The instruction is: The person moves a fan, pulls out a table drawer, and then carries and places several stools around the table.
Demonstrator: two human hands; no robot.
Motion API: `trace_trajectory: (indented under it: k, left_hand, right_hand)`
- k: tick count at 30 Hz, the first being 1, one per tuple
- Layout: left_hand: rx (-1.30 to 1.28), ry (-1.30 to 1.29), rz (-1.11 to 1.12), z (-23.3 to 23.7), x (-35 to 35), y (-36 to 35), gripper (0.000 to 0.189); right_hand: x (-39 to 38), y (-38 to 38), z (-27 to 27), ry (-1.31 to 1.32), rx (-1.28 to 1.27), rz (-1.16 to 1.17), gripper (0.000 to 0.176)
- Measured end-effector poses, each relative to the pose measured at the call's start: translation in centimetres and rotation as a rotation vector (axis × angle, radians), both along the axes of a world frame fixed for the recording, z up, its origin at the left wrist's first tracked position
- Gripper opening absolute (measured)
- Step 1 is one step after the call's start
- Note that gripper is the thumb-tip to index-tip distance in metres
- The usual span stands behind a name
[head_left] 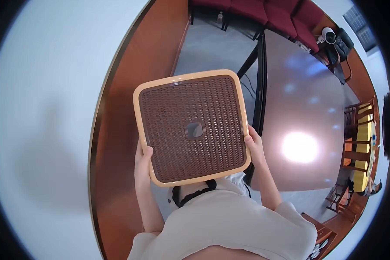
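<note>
A square stool seat point(173, 125) faces me, brown with a woven pattern, a tan rim and a small rounded hole at its centre. No legs show; whatever lies beneath the seat is hidden. At its lower left edge, my left hand point(142, 164) grips the rim, thumb on top. My right hand point(255, 145) holds the right edge a little higher, also with the thumb over the rim. The other fingers of both hands are mostly out of sight under the seat. It is held up in front of my body, slightly turned.
A large table point(303, 104) with a glossy top stands close on the right, reflecting a bright light. Wood panelling point(130, 99) runs along the left. Dark red chairs point(251, 11) line the far side, with a bottle point(220, 17) by them. A person point(372, 187) is at far right.
</note>
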State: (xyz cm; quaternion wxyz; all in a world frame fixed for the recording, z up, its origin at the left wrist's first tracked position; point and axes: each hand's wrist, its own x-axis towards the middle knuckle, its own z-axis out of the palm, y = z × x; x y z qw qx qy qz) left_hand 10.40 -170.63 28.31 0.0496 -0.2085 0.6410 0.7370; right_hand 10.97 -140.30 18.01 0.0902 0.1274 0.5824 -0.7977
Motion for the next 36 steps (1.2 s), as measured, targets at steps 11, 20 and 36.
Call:
trace_trajectory:
  k: [11, 20, 36]
  left_hand:
    - [-0.236, 0.073, -0.010, 0.2, -0.3, 1.6, 0.066]
    - [-0.271, 0.135, -0.087, 0.4, -0.8, 1.0, 0.074]
    - [-0.141, 0.274, -0.447, -2.6, -5.9, -1.1, 0.073]
  right_hand:
    - [0.8, 0.9, -1.5, 0.090, -0.061, -0.070, 0.053]
    - [3.2, -1.0, -0.7, 0.127, 0.024, -0.194, 0.048]
    - [7.9, -4.5, -0.7, 0.028, 0.218, -0.468, 0.063]
